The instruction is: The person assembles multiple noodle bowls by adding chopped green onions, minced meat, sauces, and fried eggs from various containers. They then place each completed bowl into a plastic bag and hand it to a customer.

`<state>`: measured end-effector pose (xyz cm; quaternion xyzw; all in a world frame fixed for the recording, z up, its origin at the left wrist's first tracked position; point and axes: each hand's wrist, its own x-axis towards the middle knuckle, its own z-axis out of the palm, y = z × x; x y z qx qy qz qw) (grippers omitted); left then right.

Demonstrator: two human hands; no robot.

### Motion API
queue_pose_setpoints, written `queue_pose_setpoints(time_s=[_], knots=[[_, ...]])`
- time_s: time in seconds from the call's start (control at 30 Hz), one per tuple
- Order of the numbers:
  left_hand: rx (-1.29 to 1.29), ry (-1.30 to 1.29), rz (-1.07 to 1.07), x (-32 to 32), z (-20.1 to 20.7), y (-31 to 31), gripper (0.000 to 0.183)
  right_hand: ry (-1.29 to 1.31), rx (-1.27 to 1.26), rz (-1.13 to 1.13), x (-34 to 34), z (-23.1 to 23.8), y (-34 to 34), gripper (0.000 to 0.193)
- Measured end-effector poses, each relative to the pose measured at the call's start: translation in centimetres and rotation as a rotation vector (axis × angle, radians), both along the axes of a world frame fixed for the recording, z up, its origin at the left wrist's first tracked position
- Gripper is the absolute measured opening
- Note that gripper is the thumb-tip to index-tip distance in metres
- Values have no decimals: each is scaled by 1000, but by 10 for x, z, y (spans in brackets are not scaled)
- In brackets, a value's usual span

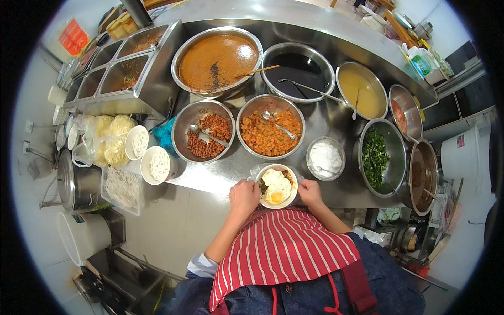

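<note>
A white bowl (pixel 275 193) sits at the near edge of the steel counter, close to my apron. In it lie a fried egg (pixel 277 190), dark greens and some reddish-brown topping. Thin clear plastic (pixel 256 171), apparently a bag, shows around the bowl's rim. My left hand (pixel 244 198) is closed at the bowl's left side, gripping the plastic. On the other side my right hand (pixel 310 192) is closed too, its fingers pinching the plastic by the rim. The fingertips of both hands are partly hidden.
Beyond the bowl stand metal basins of peanuts (pixel 203 131), orange-brown chopped topping (pixel 270 126), brown sauce (pixel 218 60) and dark liquid (pixel 296 73). To the right are white powder (pixel 325 157) and chopped greens (pixel 374 157). Noodle bowls (pixel 157 165) stand left.
</note>
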<state>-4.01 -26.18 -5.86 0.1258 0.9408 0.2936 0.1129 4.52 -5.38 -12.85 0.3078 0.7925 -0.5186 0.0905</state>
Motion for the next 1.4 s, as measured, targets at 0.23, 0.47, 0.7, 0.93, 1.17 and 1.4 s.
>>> queue_pose_setpoints(time_s=[0.23,0.47,0.7,0.93,1.17,1.4], knots=[[-25,128,58,4,-8,3,17,-47,241,-22,-6,18,-7,26],[-52,58,92,4,2,1,18,-11,340,33,-14,45,-15,26],[538,-244,-32,17,59,-3,32,220,-892,3,-23,129,-35,61],[639,-269,-155,28,90,15,54,218,-913,86,-24,140,-53,58],[577,-478,-142,15,120,11,46,87,-1033,33,-34,170,-36,36],[878,-97,248,-14,124,-38,45,591,-883,176,-104,262,82,40]])
